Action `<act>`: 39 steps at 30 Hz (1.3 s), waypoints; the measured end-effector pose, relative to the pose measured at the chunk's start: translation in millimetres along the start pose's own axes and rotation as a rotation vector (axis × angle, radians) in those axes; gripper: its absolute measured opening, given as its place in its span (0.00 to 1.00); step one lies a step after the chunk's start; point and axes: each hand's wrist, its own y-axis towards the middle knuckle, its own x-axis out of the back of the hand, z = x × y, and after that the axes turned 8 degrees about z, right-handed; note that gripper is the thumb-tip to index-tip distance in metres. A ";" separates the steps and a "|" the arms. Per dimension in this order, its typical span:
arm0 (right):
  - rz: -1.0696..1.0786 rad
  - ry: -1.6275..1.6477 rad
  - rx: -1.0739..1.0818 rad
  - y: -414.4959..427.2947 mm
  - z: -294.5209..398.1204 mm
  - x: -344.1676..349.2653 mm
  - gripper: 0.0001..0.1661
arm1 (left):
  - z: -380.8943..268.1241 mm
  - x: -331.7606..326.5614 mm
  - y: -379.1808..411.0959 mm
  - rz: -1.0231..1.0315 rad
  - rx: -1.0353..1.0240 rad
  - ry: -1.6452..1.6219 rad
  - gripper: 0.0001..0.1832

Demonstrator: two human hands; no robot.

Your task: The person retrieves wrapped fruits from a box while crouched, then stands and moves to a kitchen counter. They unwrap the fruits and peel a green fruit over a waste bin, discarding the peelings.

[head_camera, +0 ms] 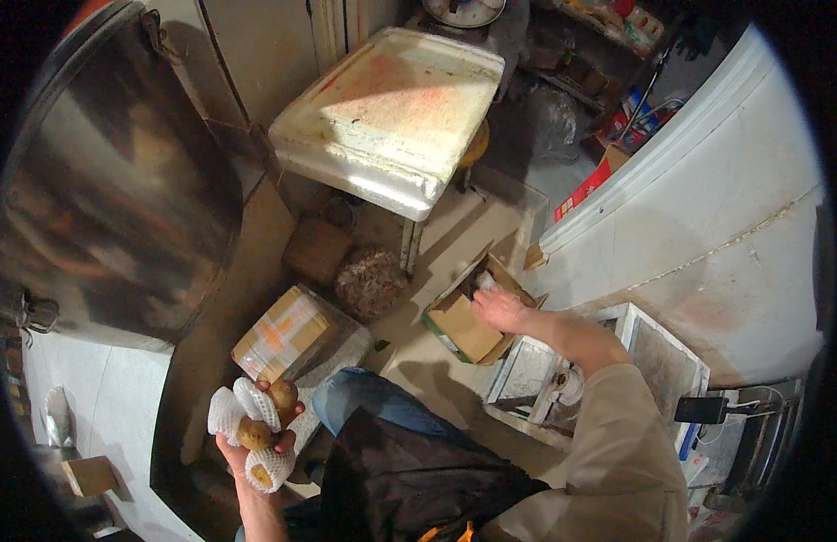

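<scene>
My left hand [239,452] holds several brown kiwifruit [254,433] bunched together, in white foam net sleeves [226,410]. One bare kiwifruit end [283,398] sticks out toward my fingertips. Over on the right, my right hand [501,309] reaches into an open cardboard box [452,349] on the floor. A piece of white foam netting [485,280] shows at its fingers; whether they grip it is hidden. A brown cardboard flap [467,325] lies across the near part of the box.
A taped carton [283,333] rests beside my knee [350,400]. Beyond it stand a worn white table [405,101] and a round shaggy bundle [369,281]. To the right are a white-framed stand [628,339], a white panel [696,217] and a dark phone [701,409].
</scene>
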 end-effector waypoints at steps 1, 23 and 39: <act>-0.286 -0.065 -0.011 1.9 -8.0 6.2 0.11 | 0.2 -0.1 1.5 0.016 0.003 0.003 0.32; 0.417 0.056 -0.093 49.8 44.9 36.6 0.11 | -9.5 -2.0 -2.2 0.065 -0.028 -0.017 0.34; -0.080 0.084 0.497 216.8 190.5 251.5 0.75 | -17.7 -8.4 -9.1 0.093 -0.155 0.046 0.31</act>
